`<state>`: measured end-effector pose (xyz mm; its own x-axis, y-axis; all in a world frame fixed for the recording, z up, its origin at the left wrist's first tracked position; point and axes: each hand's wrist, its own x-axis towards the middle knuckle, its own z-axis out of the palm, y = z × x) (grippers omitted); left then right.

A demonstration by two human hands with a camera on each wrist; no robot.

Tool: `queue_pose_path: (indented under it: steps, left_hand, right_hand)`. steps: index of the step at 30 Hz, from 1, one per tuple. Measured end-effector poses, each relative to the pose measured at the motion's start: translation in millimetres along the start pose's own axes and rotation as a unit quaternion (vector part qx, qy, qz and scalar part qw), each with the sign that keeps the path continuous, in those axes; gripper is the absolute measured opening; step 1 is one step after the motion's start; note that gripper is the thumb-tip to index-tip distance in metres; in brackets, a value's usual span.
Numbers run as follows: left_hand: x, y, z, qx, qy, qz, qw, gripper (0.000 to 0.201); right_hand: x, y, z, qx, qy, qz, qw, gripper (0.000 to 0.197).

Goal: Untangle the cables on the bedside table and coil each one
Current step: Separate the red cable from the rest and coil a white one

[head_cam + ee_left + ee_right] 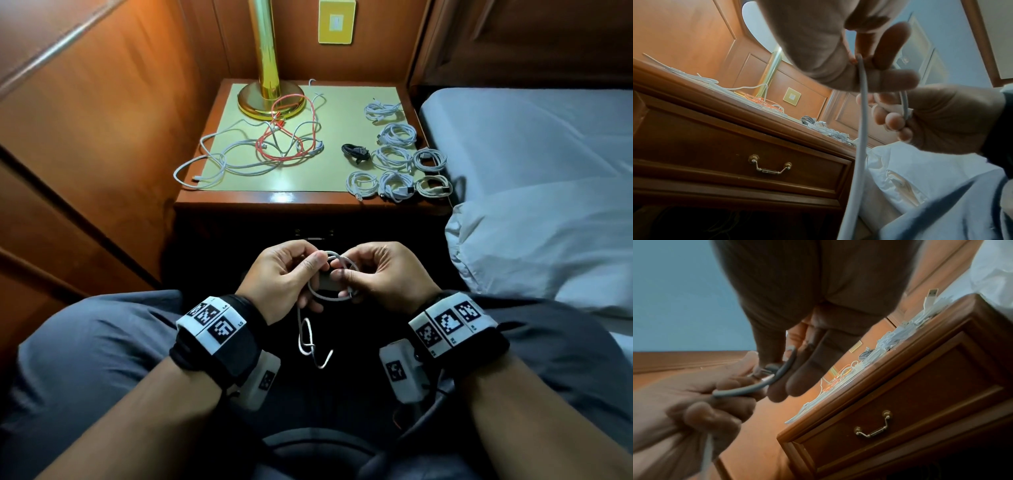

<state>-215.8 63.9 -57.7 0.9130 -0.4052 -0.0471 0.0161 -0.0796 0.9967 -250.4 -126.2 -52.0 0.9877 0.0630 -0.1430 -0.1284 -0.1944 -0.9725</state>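
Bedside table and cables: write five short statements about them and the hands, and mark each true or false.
1. Both hands hold one white cable above the lap. True.
2. The black coiled cable lies in the tangle beside the lamp. False: it lies apart, next to the white coiled cables.
3. A red cable is part of the tangle. True.
4. The bedside table drawer is pulled open. False: it is closed.
5. The left hand rests flat on the table. False: it grips the cable with the right hand.
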Motion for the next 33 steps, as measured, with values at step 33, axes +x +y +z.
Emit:
queue_pose_path:
  steps: [33]
  left_hand:
    - [12,2,-27,0.115,0.092,0.077,0.986,0.012]
  right_hand:
    - [-3,-5,1,-0.039,0.023,0.03,0.999,0.019]
